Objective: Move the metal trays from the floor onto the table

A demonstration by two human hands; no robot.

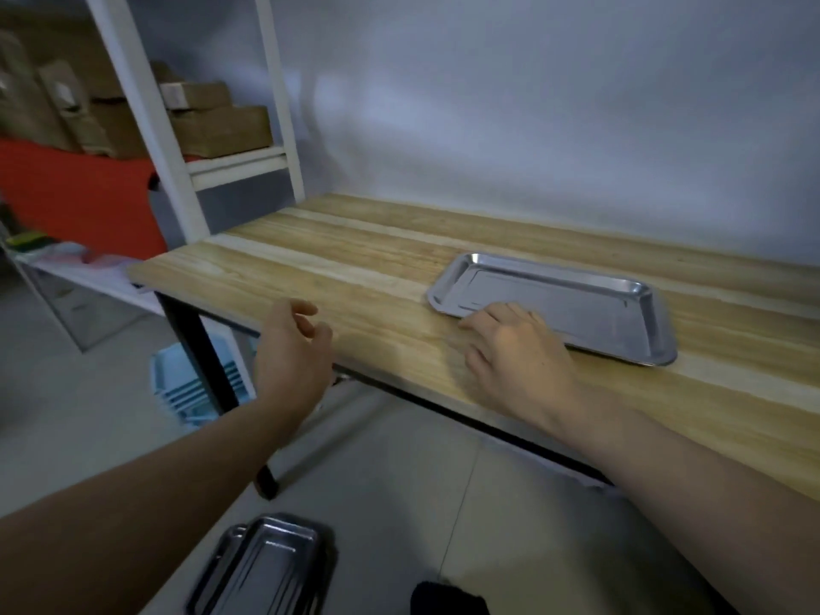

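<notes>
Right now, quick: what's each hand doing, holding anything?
Left hand: open, fingers loosely curled, holding nothing, at the table edge.
Right hand: open, fingers resting on the near rim of the metal tray on the table, not gripping it.

One shiny rectangular metal tray (577, 306) lies flat on the bench (355, 281); a stack, perhaps two trays (262, 570), sits on the floor.
</notes>
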